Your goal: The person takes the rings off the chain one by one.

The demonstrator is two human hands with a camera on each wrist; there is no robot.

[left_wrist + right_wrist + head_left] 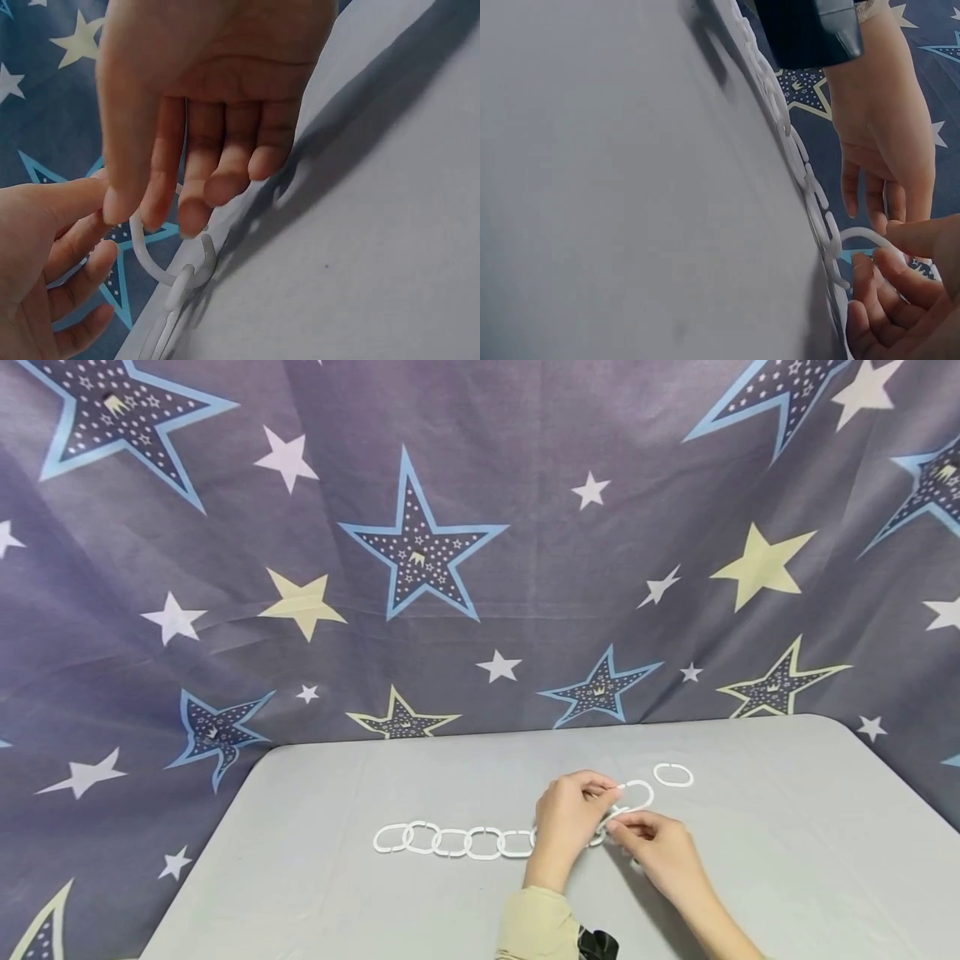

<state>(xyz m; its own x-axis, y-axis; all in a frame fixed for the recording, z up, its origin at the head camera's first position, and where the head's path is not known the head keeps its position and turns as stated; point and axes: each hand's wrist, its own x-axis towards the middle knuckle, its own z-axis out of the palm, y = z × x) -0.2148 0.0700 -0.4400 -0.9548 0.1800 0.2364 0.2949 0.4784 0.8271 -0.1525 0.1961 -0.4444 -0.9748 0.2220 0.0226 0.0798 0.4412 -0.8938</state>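
A white oval plastic link (640, 795) with a gap in its loop is held raised between both hands. My left hand (572, 822) pinches it near its upper left end with thumb and index finger, the other fingers hanging loosely in the left wrist view. My right hand (663, 856) pinches its lower side between thumb and fingers. In the left wrist view, the raised link (144, 251) hooks through the end link of the white chain (178, 289). The chain (483, 843) runs leftward along the table, partly hidden behind the left hand and wrist.
One loose white link (673, 775) lies on the grey table (787, 827), behind and right of the hands. A star-patterned curtain (450, 652) hangs along the table's back edge. The left wrist wears a black device (597, 944).
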